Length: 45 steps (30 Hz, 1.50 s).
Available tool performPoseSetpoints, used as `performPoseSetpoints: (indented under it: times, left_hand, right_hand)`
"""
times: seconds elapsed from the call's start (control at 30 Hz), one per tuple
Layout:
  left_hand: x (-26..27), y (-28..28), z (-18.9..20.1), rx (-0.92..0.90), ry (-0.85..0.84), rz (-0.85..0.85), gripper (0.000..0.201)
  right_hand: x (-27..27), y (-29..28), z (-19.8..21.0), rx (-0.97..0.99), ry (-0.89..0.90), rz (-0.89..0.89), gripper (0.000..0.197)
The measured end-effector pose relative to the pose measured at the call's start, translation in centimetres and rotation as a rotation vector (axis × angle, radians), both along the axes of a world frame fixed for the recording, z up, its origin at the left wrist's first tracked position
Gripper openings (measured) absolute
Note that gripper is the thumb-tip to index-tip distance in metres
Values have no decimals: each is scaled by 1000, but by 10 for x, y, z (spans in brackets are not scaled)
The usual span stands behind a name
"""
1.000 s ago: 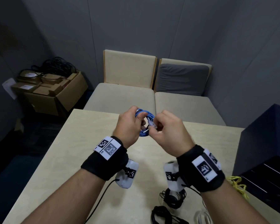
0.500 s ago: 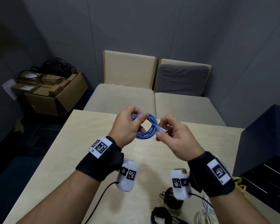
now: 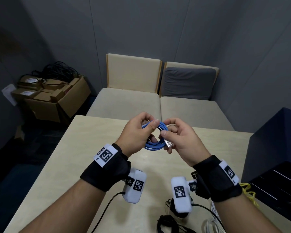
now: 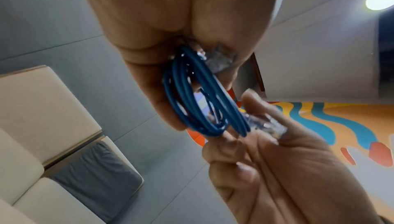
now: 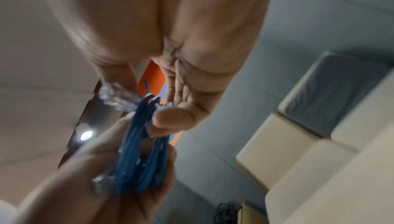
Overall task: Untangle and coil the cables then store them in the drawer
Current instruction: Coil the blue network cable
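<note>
The coiled blue network cable (image 3: 155,145) is in the air above the pale wooden table (image 3: 84,148), held between both hands over the far half of the tabletop. The left hand (image 3: 138,132) grips the bundle of loops, with its fingers curled through the ring and the thumb pressed over the top. In the left wrist view one clear plastic plug (image 4: 219,59) sits tucked against that hand's palm beside the loops. The right hand (image 3: 180,140) pinches the cable's other clear plastic plug (image 3: 168,143) between thumb and forefinger, and this plug lies against the right side of the coil. Its other fingers are loosely curled beneath. On the near edge of the table lie a tangle of black cables (image 3: 168,222), a white cable (image 3: 212,224) just right of them, and a yellow cable (image 3: 249,192) beside the dark blue cabinet (image 3: 275,132) at the right. Whether a drawer there is open cannot be told. Beyond the table stand beige bench seats (image 3: 128,101) with a grey cushion (image 3: 186,83), and a cardboard box (image 3: 57,101) sits on the floor at the left.
</note>
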<state>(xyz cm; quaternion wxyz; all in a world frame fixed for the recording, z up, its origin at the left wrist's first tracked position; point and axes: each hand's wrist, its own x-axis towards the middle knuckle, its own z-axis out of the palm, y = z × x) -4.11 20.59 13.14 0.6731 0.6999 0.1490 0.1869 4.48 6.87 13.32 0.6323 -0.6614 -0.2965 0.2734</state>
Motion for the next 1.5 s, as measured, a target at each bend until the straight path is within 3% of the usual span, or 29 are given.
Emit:
performPoseSetpoints:
  times: [0.13, 0.33, 0.47, 0.63, 0.77, 0.93, 1.1, 1.2, 1.37, 1.4, 1.5]
  left_hand:
    - [-6, 5, 3, -103, -25, -117, 10]
    - [-19, 16, 1, -245, -68, -242, 32]
    - [-20, 17, 0, -243, -72, -218, 47]
    - [-16, 13, -5, -174, -117, -106, 37]
    - [-18, 12, -10, -161, -182, -184, 17]
    - [-18, 12, -3, -90, -93, -241, 32]
    - [-18, 7, -2, 43, -119, -241, 15]
    - [-14, 3, -5, 2, -160, -163, 4]
    - [-7, 0, -11, 97, -264, 111, 13]
    - [-7, 0, -9, 61, -283, 129, 15]
    - [-8, -3, -3, -265, -332, 116, 19]
  right_hand:
    - [-1, 1, -2, 21, -3, -95, 16]
    - [-1, 0, 0, 2, -52, -163, 16]
    - [-4, 2, 0, -3, -47, -158, 17]
    - [-6, 2, 0, 25, -3, -146, 17]
    - [-4, -1, -1, 31, 7, -158, 16]
    - [-1, -2, -3, 22, 12, -185, 14]
    - [-1, -1, -4, 1, -28, -213, 15]
    - [-1, -1, -4, 12, -28, -227, 15]
    - [-2, 1, -5, 5, -58, -258, 16]
    - [-2, 2, -6, 4, -65, -269, 17]
    - [2, 0, -3, 38, -73, -317, 15]
